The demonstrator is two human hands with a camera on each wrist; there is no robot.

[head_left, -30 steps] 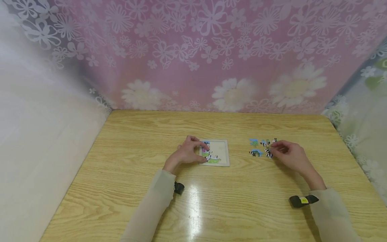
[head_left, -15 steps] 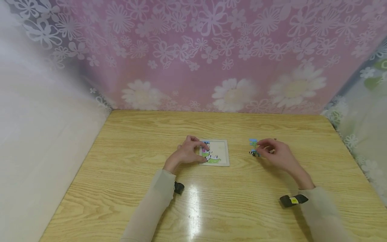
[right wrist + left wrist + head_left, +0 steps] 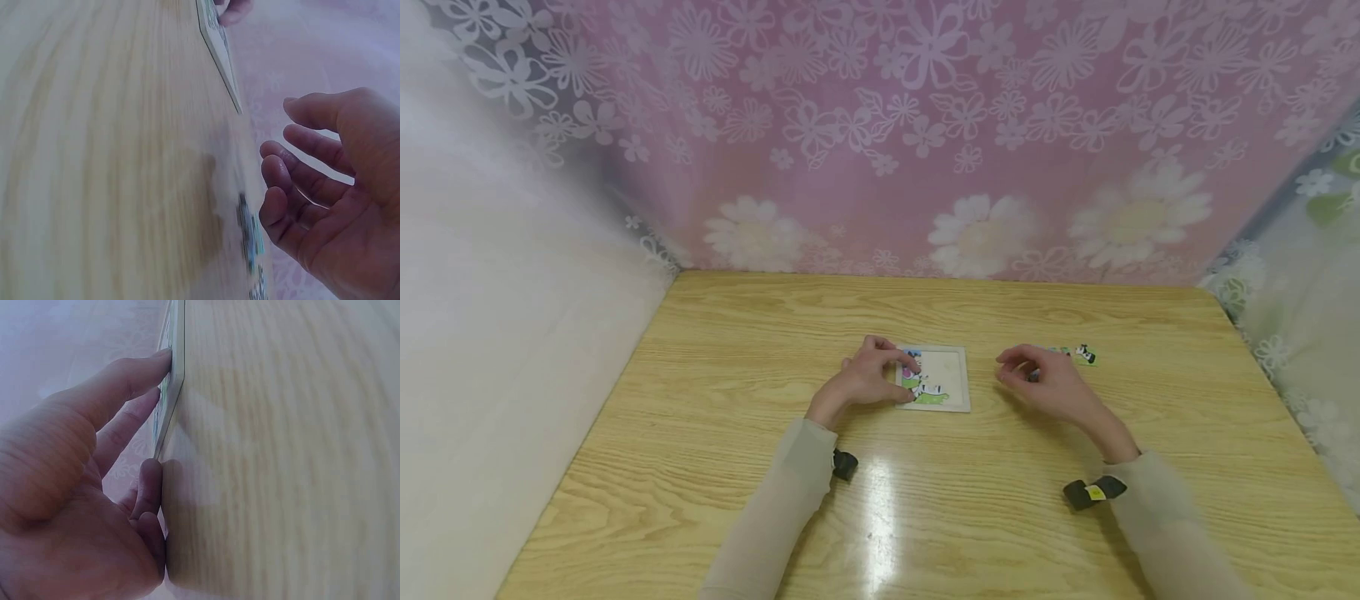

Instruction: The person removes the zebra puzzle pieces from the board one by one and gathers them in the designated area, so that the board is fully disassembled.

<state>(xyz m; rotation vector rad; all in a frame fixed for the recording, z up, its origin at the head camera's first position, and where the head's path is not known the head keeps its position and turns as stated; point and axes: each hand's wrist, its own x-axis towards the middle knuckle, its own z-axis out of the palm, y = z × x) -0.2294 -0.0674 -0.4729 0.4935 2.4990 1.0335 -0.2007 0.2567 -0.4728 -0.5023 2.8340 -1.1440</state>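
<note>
A square puzzle board (image 3: 957, 402) with a pale raised rim lies on the table. Several zebra-and-green pieces (image 3: 934, 398) fill its left and lower parts. My left hand (image 3: 867, 375) reaches over the board's left side, thumb and forefinger pressing on its face; in the left wrist view its lower fingers rest by the edge. My right hand (image 3: 1051, 385) hovers right of the board, fingers loosely bent; the right wrist view shows thumb and forefinger apart with nothing between them. Loose puzzle pieces lie beneath and behind it, one black-and-white piece (image 3: 1086, 355) in plain sight, others partly hidden.
The wood-grain table (image 3: 760, 333) ends at a pink flowered curtain (image 3: 865, 192) behind. Pale cloth walls (image 3: 512, 292) stand at left and right. A black wrist strap (image 3: 1093, 493) sits below the right hand.
My right hand has moved left across the loose pieces, toward the board. The black-and-white piece at the right has come into view from behind it. My left hand and the board stay put.
</note>
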